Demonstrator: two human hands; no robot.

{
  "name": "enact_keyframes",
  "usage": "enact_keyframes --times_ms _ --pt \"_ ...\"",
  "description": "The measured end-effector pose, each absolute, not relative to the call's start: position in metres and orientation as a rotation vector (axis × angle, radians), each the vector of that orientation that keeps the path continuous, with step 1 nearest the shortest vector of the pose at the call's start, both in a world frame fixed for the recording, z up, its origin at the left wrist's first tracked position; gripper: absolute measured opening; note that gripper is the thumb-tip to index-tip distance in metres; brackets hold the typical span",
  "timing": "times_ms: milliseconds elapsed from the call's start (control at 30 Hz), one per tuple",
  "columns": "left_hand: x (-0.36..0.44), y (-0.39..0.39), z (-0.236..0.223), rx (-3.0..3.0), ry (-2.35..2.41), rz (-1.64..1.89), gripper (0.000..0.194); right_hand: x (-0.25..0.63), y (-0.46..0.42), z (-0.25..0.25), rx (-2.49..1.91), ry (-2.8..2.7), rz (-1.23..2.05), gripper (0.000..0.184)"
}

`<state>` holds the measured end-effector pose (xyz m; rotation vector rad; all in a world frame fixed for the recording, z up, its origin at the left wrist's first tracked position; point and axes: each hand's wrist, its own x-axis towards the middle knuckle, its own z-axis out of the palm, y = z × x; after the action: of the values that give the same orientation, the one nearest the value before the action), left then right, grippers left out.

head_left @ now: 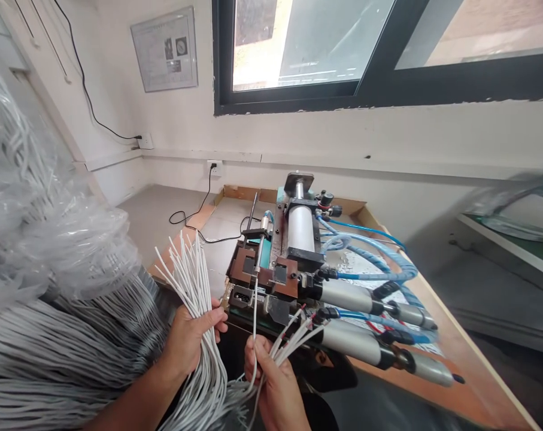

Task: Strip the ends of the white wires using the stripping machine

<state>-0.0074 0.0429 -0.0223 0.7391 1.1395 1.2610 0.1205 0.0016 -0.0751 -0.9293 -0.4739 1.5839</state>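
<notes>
My left hand [185, 338] is closed round a thick bundle of white cables [193, 278], whose loose ends fan out above the thumb. Between the thumb and fingers of my right hand [273, 380] runs a single white cable [255, 317], its upper end reaching into the jaws of a pneumatic wire stripping machine [287, 272]. The same hand also grips several white cables [298, 338] that splay to the right, some with reddish tips. Below both hands the cables' lower lengths hang together, partly hidden by the right hand and wrist.
A large mass of grey-white cables [73, 353], partly under clear plastic [87, 233], fills the left side. Metal cylinders [352, 296] and blue air hoses [374, 275] extend right from the machine. A wooden edging [469, 350] borders the bench. A shelf [509, 242] stands at the right.
</notes>
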Motion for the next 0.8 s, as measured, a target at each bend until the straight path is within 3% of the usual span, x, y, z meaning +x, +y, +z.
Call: enact_keyframes --times_ms 467,800 --pt "-0.003 0.039 -0.018 0.736 1.119 1.262 0.022 0.125 0.000 -0.084 -1.048 -0.652 1.481 0.031" --pt "-0.005 0.027 -0.020 0.747 1.007 1.217 0.018 0.123 -0.037 -0.084 -0.976 -0.885 1.736 0.035"
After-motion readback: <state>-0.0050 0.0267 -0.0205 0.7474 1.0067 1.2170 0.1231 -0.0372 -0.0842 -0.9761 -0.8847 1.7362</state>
